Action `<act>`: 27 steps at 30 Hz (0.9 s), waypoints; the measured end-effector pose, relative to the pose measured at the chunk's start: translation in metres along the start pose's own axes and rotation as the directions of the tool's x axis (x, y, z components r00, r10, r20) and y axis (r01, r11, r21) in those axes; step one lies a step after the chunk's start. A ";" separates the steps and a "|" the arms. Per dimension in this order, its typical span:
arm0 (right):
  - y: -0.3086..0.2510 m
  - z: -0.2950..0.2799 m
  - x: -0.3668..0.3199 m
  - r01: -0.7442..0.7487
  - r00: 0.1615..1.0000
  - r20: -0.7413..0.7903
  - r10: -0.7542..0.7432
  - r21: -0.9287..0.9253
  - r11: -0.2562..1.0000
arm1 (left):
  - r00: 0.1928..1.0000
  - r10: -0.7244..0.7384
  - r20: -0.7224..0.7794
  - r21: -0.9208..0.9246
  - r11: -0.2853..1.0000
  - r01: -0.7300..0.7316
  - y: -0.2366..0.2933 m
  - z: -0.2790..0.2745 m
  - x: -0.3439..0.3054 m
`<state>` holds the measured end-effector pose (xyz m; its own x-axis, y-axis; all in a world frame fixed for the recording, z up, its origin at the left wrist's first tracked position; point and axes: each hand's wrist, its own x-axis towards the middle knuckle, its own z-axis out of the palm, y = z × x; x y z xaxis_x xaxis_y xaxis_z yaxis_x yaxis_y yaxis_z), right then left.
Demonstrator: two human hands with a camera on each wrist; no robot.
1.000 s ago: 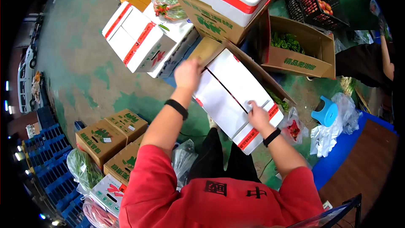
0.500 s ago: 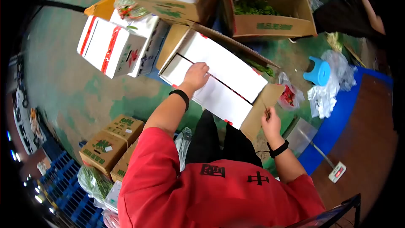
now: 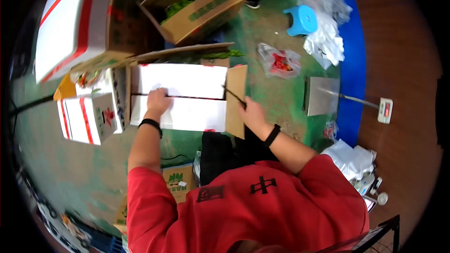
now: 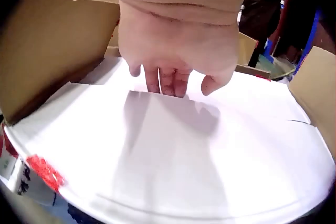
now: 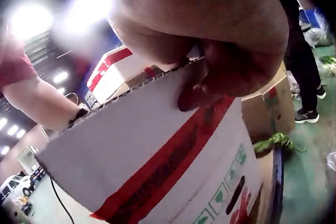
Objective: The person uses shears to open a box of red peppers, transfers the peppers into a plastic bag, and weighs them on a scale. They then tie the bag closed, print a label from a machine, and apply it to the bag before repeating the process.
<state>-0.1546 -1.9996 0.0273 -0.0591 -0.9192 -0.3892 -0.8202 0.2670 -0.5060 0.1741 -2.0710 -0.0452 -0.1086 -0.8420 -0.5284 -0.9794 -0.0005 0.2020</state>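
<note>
A carton with white top flaps (image 3: 183, 82) lies before the person; a dark seam runs between the flaps. The left hand (image 3: 158, 102) is at this seam, and in the left wrist view its fingertips go out of sight behind the edge of the near white flap (image 4: 173, 145). The right hand (image 3: 254, 115) grips a thin dark tool (image 3: 233, 94), which points over the raised end flap (image 3: 236, 103). In the right wrist view, the right hand (image 5: 210, 61) lies over that flap's edge, fingers against its white, red-taped face.
Behind the carton is an open box (image 3: 206, 14) with greens. White cartons (image 3: 91, 117) stand at left, a larger one (image 3: 65, 28) above. At right are a bag of red produce (image 3: 281, 62), a blue stool (image 3: 302, 20) and a scale (image 3: 322, 96).
The head view has turned. The right hand left the white, red-taped end flap, now folded outward with its brown side showing, and came back to it with the tool. The left hand moved onto the seam.
</note>
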 end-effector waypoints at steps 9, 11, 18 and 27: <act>0.035 0.008 0.010 0.022 0.996 0.084 -0.033 0.123 0.992 | 0.951 0.103 0.293 0.271 0.944 -0.186 0.006 -0.050 -0.077; 0.044 0.011 0.010 0.002 0.996 0.087 -0.018 0.178 0.984 | 0.967 0.199 0.158 0.384 0.890 -0.246 0.011 -0.047 -0.108; 0.060 -0.011 -0.024 0.115 0.992 -0.089 -0.092 0.316 0.942 | 0.927 0.362 -0.098 0.235 0.914 -0.332 0.023 -0.039 -0.165; 0.151 -0.149 -0.119 -0.102 0.985 -0.072 0.155 0.483 0.870 | 0.706 0.686 -0.175 0.001 0.717 -0.697 0.161 -0.033 -0.196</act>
<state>-0.3566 -1.8925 0.1121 -0.2264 -0.8850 -0.4069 -0.4328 0.4656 -0.7719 0.0437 -1.9233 0.1181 -0.7191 -0.6891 -0.0897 -0.6267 0.5874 0.5121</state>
